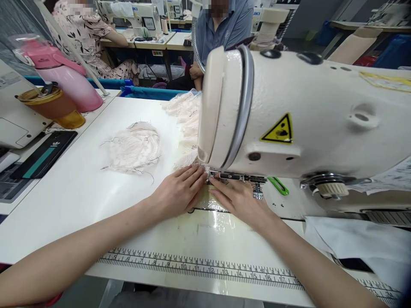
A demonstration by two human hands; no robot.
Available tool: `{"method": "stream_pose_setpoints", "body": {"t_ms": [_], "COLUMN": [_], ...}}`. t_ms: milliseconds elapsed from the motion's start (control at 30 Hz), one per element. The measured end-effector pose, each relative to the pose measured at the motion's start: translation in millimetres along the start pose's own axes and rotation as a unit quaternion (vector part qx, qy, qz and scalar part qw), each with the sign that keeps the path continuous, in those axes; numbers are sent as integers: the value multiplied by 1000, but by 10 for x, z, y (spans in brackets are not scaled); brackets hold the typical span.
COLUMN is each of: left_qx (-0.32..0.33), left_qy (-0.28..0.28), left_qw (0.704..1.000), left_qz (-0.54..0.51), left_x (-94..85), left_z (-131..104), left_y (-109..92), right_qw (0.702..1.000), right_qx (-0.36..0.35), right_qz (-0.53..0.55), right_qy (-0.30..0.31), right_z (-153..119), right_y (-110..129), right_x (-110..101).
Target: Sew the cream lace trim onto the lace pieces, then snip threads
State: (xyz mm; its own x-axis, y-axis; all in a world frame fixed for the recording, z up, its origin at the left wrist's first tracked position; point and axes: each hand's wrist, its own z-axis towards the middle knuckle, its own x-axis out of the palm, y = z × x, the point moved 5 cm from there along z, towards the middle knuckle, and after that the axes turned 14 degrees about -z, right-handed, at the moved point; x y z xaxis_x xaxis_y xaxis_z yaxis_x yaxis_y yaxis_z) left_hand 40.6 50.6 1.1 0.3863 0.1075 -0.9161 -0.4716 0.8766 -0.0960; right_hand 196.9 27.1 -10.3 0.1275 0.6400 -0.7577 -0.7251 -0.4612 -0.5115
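Note:
My left hand [180, 190] lies flat, fingers stretched, at the left side of the presser foot [210, 174] of a white sewing machine [308, 111]. Its fingertips touch the near end of a gathered strip of cream lace fabric [189, 124], which runs back along the machine head. From the other side my right hand [239, 201] reaches under the machine head, its fingers extended and apart toward the presser foot. Whether a small edge of cloth lies beneath those fingertips is hidden. To the left, a loose pile of cream lace pieces [135, 147] with dark thread ends rests on the white table [96, 205].
Green thread snips [278, 186] lie right of the presser foot. A printed ruler [195, 267] runs along the front edge. White cloth [359, 244] partly covers a dark object at right. Left stand a pink bottle [64, 77], a brown cup [51, 105] and a black case [45, 155]. Two people sit beyond.

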Motion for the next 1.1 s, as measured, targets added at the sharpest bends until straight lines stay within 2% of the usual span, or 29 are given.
{"method": "stream_pose_setpoints", "body": {"t_ms": [100,367,667,733,833,900,967,1033,1100], "left_qx": [5,13,-2,-13,-31,-46,-66,-90,-114], "left_qy": [-6,-12,-10,-8,-2,7,17,23,22], "left_qw": [1000,1000,1000,1000,999,999,998,996,993], "left_qz": [0,10,16,15,12,8,0,-13,-30], "left_x": [-6,-40,-43,-37,-30,-28,-31,-40,-51], "left_z": [-6,19,28,34,37,29,17,16,48], "left_y": [-4,-31,-14,-4,4,11,29,69,135], "right_qw": [999,999,997,995,986,984,990,996,998], "right_qx": [-41,22,12,33,106,120,98,46,15], "right_qz": [-24,41,66,93,130,133,104,80,55], "right_qy": [-1,-4,24,20,9,2,12,20,-2], "right_z": [-39,-25,-21,0,21,7,-36,-102,-175], "right_y": [29,14,-3,-48,-158,-190,-182,-148,-137], "right_x": [22,34,50,48,48,56,89,141,182]}}
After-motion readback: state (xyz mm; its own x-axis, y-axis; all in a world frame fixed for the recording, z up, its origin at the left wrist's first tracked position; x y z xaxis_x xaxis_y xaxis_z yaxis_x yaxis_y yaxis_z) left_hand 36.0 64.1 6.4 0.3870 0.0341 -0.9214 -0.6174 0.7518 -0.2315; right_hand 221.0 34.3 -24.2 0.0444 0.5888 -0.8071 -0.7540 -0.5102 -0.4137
